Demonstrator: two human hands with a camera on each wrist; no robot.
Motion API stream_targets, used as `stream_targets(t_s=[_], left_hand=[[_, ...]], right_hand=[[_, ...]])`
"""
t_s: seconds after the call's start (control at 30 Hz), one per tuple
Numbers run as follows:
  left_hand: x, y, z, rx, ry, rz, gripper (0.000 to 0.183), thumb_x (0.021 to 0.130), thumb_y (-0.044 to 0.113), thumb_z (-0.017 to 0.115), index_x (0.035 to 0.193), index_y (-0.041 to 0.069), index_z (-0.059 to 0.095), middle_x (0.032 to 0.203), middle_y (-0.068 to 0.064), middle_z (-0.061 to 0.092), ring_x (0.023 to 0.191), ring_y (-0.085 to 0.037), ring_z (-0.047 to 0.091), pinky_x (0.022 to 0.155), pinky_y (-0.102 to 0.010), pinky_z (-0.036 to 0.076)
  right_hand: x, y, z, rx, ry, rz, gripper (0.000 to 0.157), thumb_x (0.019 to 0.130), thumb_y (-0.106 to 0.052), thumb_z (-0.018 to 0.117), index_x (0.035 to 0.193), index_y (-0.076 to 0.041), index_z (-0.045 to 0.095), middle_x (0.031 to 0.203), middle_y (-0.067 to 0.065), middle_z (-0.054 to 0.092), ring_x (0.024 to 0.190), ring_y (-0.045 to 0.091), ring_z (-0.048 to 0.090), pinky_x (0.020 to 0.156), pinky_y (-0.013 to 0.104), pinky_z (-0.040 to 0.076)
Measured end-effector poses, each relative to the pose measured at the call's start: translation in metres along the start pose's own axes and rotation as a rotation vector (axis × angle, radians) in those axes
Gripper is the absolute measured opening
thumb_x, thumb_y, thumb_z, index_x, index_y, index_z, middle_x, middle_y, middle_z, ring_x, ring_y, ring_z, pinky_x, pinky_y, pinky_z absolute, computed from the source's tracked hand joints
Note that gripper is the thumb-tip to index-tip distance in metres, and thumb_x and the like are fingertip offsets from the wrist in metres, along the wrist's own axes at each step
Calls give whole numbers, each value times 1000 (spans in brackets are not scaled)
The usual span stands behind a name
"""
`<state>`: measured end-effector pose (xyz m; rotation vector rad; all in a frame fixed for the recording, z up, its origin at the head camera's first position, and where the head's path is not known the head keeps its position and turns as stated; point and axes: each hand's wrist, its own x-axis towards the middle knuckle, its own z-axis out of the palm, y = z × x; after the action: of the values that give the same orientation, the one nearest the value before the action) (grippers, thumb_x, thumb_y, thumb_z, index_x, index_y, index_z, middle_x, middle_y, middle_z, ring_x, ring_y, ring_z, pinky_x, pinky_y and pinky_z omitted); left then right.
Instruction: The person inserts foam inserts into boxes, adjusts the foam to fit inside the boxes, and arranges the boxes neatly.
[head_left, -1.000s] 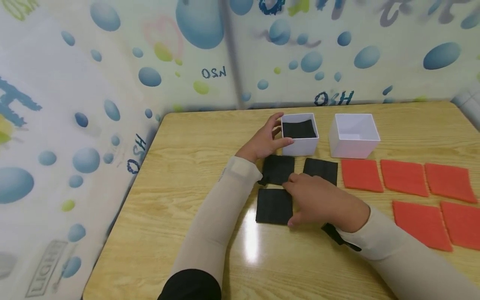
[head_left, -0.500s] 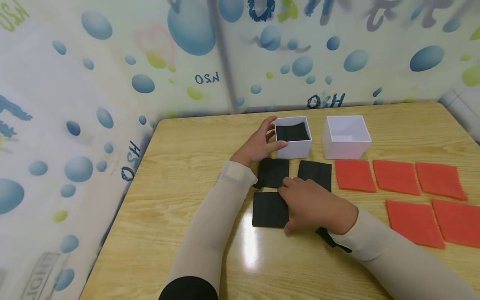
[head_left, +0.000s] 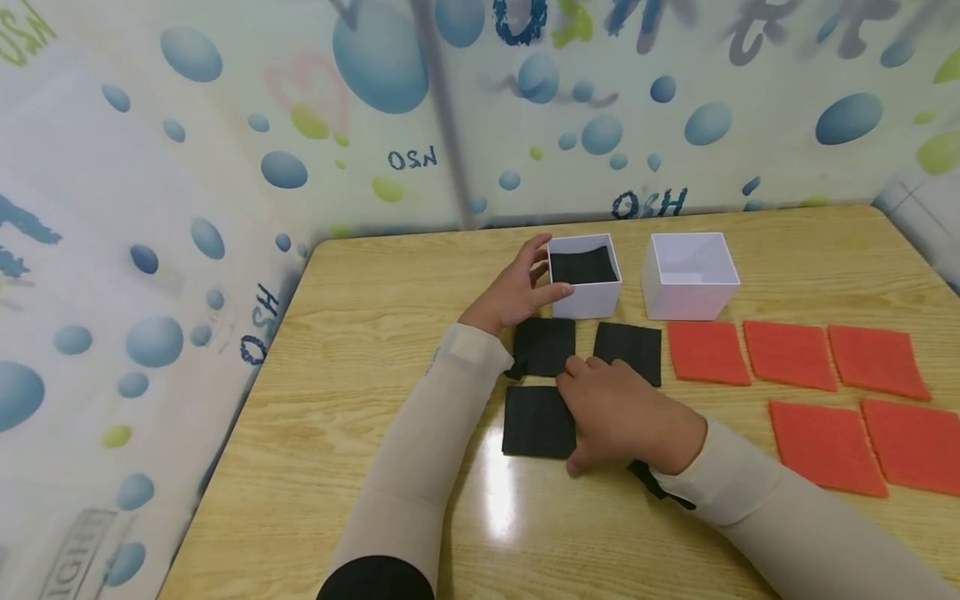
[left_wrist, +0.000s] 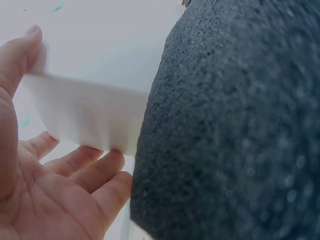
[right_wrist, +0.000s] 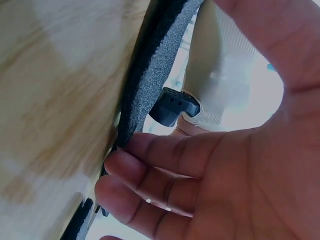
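In the head view my left hand (head_left: pixel 516 287) grips the left side of a white box (head_left: pixel 592 298), its thumb over the front rim and its fingers along the side wall. A black sheet (head_left: pixel 581 267) shows inside that box. In the left wrist view, fingertips touch the white box wall (left_wrist: pixel 85 110). My right hand (head_left: pixel 618 412) reaches over a black square (head_left: pixel 538 421), thumb at the near edge and fingers toward the far side. The right wrist view shows its fingertips (right_wrist: pixel 120 167) at a black foam-like edge (right_wrist: pixel 150 75). The palm side of the right hand is hidden in the head view.
Two more black squares (head_left: pixel 544 346) lie in front of the box. A second white box (head_left: pixel 690 279) stands to its right. Several red squares (head_left: pixel 791 354) lie in two rows at the right of the wooden table (head_left: pixel 375 333). A patterned wall (head_left: pixel 585 150) stands behind.
The head view has shifted slightly, so the boxes, squares and hands appear a little lower and further left. Both hands keep their places against the box and the black square.
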<state>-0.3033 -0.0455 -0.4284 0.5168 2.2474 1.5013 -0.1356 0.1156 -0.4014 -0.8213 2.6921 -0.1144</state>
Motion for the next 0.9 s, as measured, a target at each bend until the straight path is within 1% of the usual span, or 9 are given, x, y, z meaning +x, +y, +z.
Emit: stream_targets(t_s=[0.2, 0.47, 0.67, 0.77, 0.9], left_hand=[[0, 1, 0, 9, 4, 2, 98, 95, 34, 81, 168, 30, 16, 172, -4, 28, 160, -32, 28, 127, -50, 30], [1, 0, -1, 5, -1, 24, 100, 96, 30, 80, 169, 24, 13, 173, -8, 25, 160, -33, 27, 128, -48, 29], [1, -1, -1, 11, -2, 34, 100, 96, 30, 80, 169, 24, 12, 173, -9, 25, 160, -33, 27, 128, -48, 29], [1, -1, -1, 12, 0, 40, 99, 96, 29, 80, 169, 25, 13, 173, -9, 25, 160, -33, 27, 128, -48, 29], [1, -1, 0, -3, -4, 49, 98, 97, 27, 80, 169, 24, 13, 173, -10, 25, 160, -34, 27, 128, -48, 29]], right_hand=[[-1, -2, 1, -9, -4, 11, 106, 61, -64, 96, 135, 2, 63, 127, 15, 61, 113, 33, 61, 89, 57, 54], [-2, -2, 2, -26, 30, 2, 96, 63, -60, 96, 130, 1, 64, 121, 13, 62, 108, 32, 62, 83, 53, 54], [-3, 0, -2, 13, 5, -3, 93, 65, -57, 96, 130, 1, 65, 124, 14, 64, 112, 32, 63, 86, 54, 56], [-4, 3, -5, 39, -13, 0, 96, 65, -58, 96, 133, 0, 63, 127, 13, 64, 114, 32, 63, 88, 55, 57], [-4, 7, -9, 96, -49, 17, 99, 65, -55, 97, 138, 0, 58, 130, 13, 64, 119, 32, 62, 95, 56, 56]])
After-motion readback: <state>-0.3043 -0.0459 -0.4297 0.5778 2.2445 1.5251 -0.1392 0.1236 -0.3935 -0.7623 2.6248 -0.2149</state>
